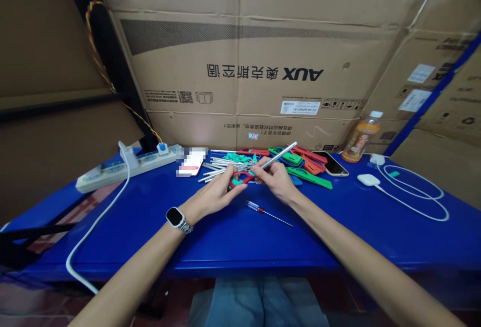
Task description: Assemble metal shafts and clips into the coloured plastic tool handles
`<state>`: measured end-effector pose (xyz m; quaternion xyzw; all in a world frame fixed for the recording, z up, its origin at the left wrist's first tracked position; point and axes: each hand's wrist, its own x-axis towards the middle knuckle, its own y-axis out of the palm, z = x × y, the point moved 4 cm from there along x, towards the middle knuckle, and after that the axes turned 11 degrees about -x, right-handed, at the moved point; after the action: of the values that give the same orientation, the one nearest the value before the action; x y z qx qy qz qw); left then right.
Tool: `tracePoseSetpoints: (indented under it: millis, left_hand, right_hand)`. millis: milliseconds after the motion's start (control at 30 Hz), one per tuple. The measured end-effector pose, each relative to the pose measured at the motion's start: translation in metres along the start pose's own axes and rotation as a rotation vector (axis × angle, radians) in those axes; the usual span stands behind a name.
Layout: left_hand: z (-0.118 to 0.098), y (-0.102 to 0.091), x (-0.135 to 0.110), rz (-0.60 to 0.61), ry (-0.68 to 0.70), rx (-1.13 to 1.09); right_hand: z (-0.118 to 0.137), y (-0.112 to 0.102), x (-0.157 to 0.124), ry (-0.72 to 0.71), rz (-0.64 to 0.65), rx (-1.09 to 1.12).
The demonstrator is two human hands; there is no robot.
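My left hand (221,189) is closed around a red plastic handle (244,175) with a green part in it, like the body of a long-nosed lighter. My right hand (277,179) pinches a silver metal tube (280,155) that slants up to the right. The two pieces are close together; fingers hide whether they join. Just beyond my hands lie several loose metal tubes (218,165) and small green plastic parts (238,157). A small screwdriver (268,212) with a clear and red handle rests on the table nearer to me.
Green, red and blue plastic handles (310,176) are heaped right of my hands, beside a phone (335,163). An orange drink bottle (361,137) and a white charger with cable (368,180) stand farther right. A power strip (124,167) lies left on the blue table (225,247); cardboard (244,41) walls the back.
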<state>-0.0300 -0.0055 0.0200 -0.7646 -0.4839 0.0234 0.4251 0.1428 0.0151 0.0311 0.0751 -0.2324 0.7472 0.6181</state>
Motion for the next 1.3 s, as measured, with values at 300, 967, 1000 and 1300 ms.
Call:
tracePoseSetpoints:
  millis: [300, 967, 1000, 1300]
  left_hand:
    - [0.003, 0.015, 0.027, -0.222, -0.138, -0.519]
    - [0.074, -0.04, 0.101, -0.081, -0.098, 0.339]
    - [0.082, -0.04, 0.109, -0.048, -0.091, 0.374]
    - [0.121, -0.034, 0.158, 0.21, -0.112, 0.554]
  right_hand:
    - [-0.007, 0.028, -0.009, -0.05, 0.048, -0.01]
    - [-0.019, -0.075, 0.055, -0.091, 0.171, -0.803]
    - [-0.02, -0.078, 0.062, -0.109, 0.157, -0.86]
    - [-0.057, -0.079, 0.116, -0.237, 0.194, -1.103]
